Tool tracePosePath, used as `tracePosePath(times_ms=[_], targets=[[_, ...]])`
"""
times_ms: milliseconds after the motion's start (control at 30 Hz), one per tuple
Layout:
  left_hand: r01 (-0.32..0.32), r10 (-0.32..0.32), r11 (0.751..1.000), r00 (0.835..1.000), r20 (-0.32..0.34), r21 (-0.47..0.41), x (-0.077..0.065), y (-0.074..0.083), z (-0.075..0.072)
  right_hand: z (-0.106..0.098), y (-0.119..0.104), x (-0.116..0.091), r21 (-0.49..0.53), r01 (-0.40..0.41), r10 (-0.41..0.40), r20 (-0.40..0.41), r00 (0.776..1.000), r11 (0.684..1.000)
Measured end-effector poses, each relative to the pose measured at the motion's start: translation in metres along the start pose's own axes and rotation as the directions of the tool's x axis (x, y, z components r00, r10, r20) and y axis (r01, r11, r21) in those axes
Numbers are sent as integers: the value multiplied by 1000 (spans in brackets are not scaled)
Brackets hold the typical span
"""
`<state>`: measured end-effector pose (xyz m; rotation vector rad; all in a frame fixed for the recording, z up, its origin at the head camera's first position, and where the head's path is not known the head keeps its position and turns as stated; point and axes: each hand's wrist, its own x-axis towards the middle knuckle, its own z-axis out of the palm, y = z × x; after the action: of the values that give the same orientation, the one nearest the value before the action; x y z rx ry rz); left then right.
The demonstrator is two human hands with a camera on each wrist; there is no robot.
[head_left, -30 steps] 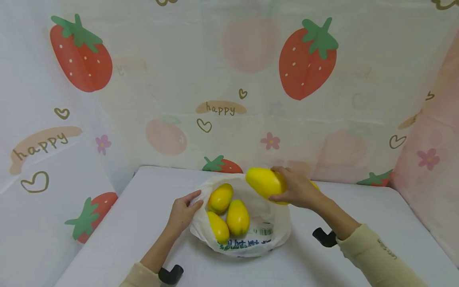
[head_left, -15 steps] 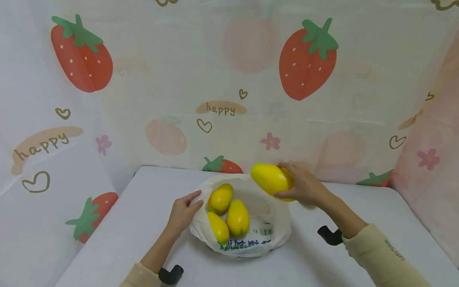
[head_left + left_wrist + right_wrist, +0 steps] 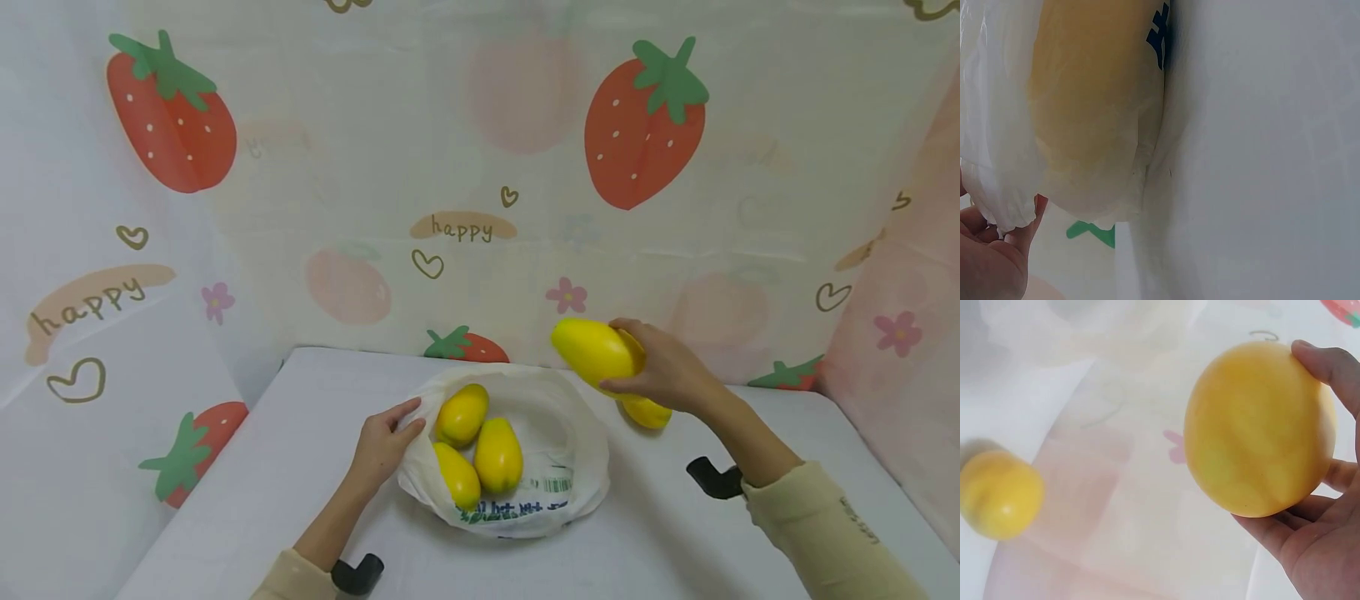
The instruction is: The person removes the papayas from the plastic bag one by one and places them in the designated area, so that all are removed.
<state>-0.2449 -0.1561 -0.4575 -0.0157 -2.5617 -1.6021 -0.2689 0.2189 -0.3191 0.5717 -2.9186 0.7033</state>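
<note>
A white plastic bag [image 3: 588,467] lies with its mouth spread wide on the table. Inside it, toward the left, are three yellow mangoes [image 3: 498,456]. My left hand [image 3: 378,446] pinches the bag's left rim between thumb and fingers; the left wrist view has a mango [image 3: 1091,94] showing through the plastic. Above and right of the bag, my right hand [image 3: 667,367] grips another mango [image 3: 596,350] in the air. The right wrist view shows that mango [image 3: 1254,431] with thumb and fingers on opposite sides. One more mango [image 3: 647,412] rests on the table, partly hidden below the right hand.
The white-covered table [image 3: 315,392] reaches back to a hanging cloth [image 3: 360,167] printed with strawberries and hearts. Cloth also hangs along the left and right sides. Black curved pieces [image 3: 358,575] are fixed near both wrists.
My right hand has moved right and slightly up with the mango, away from over the bag. The mango on the table now shows more fully. The left hand and bag stay put.
</note>
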Motion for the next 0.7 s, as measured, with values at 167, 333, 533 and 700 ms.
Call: tracePosePath(times_ms=[167, 333, 533, 700], targets=[[9, -9, 1000, 1000, 4, -2, 0, -1, 0, -5, 7, -1, 4, -24, 24, 4, 1000, 1000], [5, -5, 1000, 1000, 7, -4, 0, 0, 0, -10, 15, -1, 2, -56, 56, 2, 998, 998], [9, -9, 1000, 1000, 9, -12, 1, -1, 0, -15, 22, -3, 2, -58, 58, -7, 998, 998], [17, -16, 1000, 1000, 17, -19, 2, -2, 0, -18, 28, -4, -10, -63, 63, -16, 998, 998]])
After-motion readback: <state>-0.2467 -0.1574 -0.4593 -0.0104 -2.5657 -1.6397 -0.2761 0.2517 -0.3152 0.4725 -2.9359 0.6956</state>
